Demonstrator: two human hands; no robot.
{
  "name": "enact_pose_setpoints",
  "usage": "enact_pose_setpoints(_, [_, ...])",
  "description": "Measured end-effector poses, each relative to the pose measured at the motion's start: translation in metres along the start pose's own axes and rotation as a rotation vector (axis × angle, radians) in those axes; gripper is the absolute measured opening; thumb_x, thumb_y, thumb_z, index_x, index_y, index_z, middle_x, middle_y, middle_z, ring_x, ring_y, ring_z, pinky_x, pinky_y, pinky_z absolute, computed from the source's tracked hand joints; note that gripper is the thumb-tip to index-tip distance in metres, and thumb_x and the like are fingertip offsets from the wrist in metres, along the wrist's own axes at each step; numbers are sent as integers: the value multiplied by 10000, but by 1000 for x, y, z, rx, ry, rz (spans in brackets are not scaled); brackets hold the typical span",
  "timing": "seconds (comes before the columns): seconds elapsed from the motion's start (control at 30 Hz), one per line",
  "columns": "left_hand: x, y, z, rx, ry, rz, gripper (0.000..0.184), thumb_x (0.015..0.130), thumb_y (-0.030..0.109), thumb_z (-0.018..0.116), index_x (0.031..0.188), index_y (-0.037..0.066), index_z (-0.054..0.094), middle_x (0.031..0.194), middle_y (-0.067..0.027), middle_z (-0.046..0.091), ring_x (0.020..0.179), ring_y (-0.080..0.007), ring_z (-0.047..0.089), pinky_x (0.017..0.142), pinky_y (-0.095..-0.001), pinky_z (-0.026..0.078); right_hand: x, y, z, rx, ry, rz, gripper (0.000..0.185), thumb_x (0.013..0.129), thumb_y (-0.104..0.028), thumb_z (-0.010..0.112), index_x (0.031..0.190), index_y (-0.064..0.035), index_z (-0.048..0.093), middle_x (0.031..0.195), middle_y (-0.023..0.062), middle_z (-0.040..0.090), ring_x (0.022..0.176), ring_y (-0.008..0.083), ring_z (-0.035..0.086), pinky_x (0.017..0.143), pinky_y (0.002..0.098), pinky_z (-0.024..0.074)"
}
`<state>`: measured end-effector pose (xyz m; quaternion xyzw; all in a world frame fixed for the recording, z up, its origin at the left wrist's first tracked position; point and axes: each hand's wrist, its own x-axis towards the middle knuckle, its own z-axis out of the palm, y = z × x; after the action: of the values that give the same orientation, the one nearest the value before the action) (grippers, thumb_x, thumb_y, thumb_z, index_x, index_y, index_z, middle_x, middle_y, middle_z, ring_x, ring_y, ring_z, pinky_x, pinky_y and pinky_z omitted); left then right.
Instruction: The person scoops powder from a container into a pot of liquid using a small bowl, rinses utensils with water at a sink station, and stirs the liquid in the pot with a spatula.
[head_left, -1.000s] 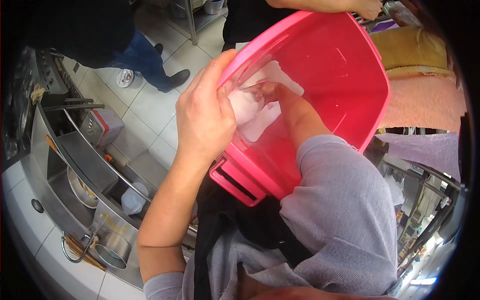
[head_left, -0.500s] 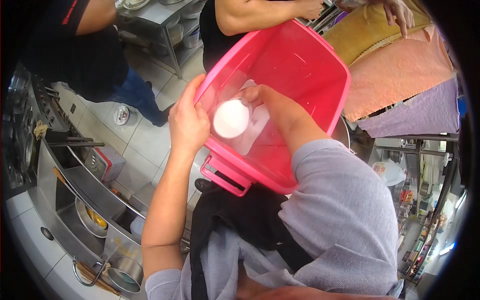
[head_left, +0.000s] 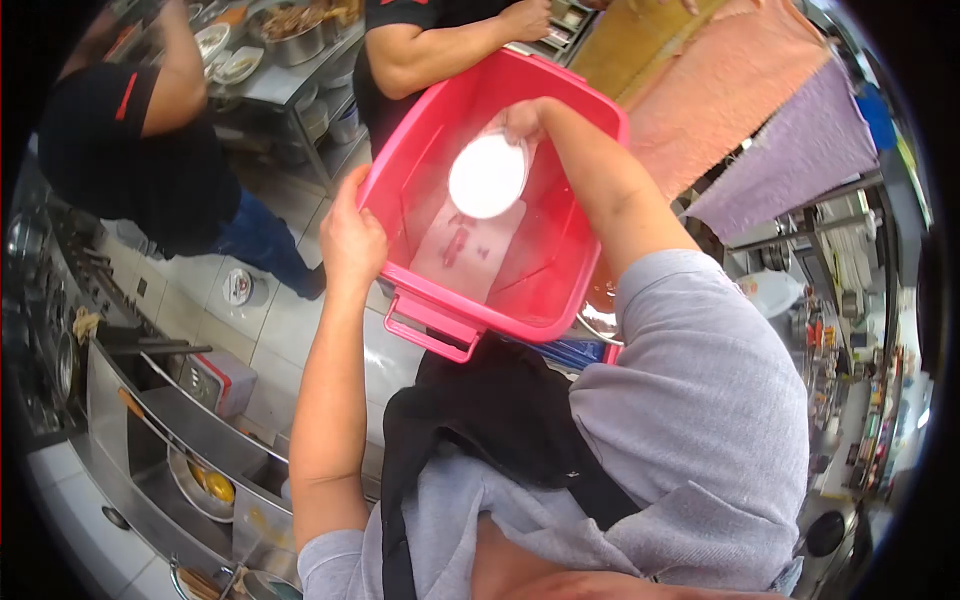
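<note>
A large pink plastic bin (head_left: 575, 140) is tilted in front of me, with a layer of white powder (head_left: 485, 265) over its bottom and bare pink patches showing through. My left hand (head_left: 353, 240) grips the bin's left rim, its fingers curled over the edge. Inside the bin, my right hand (head_left: 521, 122) holds a round tub of white powder (head_left: 488, 177) by its far edge. The tub appears full and is above the powder layer; its sides are mostly hidden.
One person (head_left: 150, 150) stands at the left, and another person's arm (head_left: 440, 55) is just behind the bin. Coloured cloths (head_left: 725, 90) hang at the right. A steel counter with a pan (head_left: 200, 480) lies at lower left; a small tub (head_left: 238, 287) sits on the floor.
My right hand has lifted the tub up and away from the powder layer, exposing more of the bin's bottom. The bin appears shifted left in view, my left hand still on its rim.
</note>
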<state>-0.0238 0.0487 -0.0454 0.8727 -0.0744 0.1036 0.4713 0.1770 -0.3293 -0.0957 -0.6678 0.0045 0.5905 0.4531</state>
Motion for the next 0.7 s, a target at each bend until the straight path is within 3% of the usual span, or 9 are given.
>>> enact_pose_setpoints(0.1, [0,1,1,-25,3,-23,532,887,-49,495,1394,85,583,1227,-272,683,1170,-436,652,1013,-480,495,-91,-11,16,-20,361,-158,844,714,147,430,1511,-122,506,1387,211,621,1203,463,652,870,682,585])
enact_pose_setpoints(0.3, [-1,1,0,-31,-50,-25,535,882,-61,485,1388,79,590,1265,-251,684,1197,-407,660,1027,-446,496,-243,33,37,141,579,-637,847,739,97,557,1553,-107,444,1322,127,673,1130,231,706,931,432,623])
enact_pose_setpoints(0.33, [-1,-3,2,-23,-44,1,532,881,-63,486,1384,75,593,1269,-247,685,1199,-403,661,1030,-441,495,-261,49,43,194,656,-694,857,767,37,597,1585,-115,394,1269,120,682,1048,209,720,873,406,624])
enact_pose_setpoints(0.43, [3,-15,6,-45,-62,20,549,877,-65,486,1397,78,591,1283,-224,689,1210,-386,662,1035,-439,496,-324,126,27,302,812,-551,723,786,34,627,1491,20,468,1285,134,659,1139,183,677,972,353,574])
enact_pose_setpoints(0.53, [1,-9,6,-87,-97,-16,563,875,-62,485,1410,82,586,1309,-217,679,1227,-377,655,1043,-438,492,-345,249,3,388,950,-318,365,762,58,578,1118,88,654,909,74,721,880,217,737,850,362,621])
enact_pose_setpoints(0.57, [3,-12,6,-78,-88,0,566,875,-64,484,1413,83,585,1316,-217,676,1231,-376,653,1045,-437,491,-337,236,66,492,1120,-222,482,751,71,576,1228,43,636,977,84,723,890,223,737,743,377,647])
enact_pose_setpoints(0.63, [3,-14,6,-64,-81,12,565,877,-70,481,1411,82,585,1329,-214,670,1233,-371,652,1051,-432,487,-321,261,120,459,1132,-175,572,737,25,662,1286,-137,668,1027,98,736,862,267,750,683,441,672])
enact_pose_setpoints(0.67, [3,-13,6,-61,-82,9,565,877,-70,481,1411,82,585,1329,-214,670,1233,-371,652,1051,-432,487,-316,262,142,523,1058,-60,616,747,30,623,1330,-166,641,1097,82,725,937,256,741,689,464,662])
enact_pose_setpoints(0.7, [3,-12,5,-59,-90,4,559,879,-71,481,1407,79,586,1330,-210,671,1233,-370,652,1051,-431,487,-296,279,162,555,1045,-114,623,772,30,563,1366,-154,608,1125,79,713,959,251,734,688,441,657])
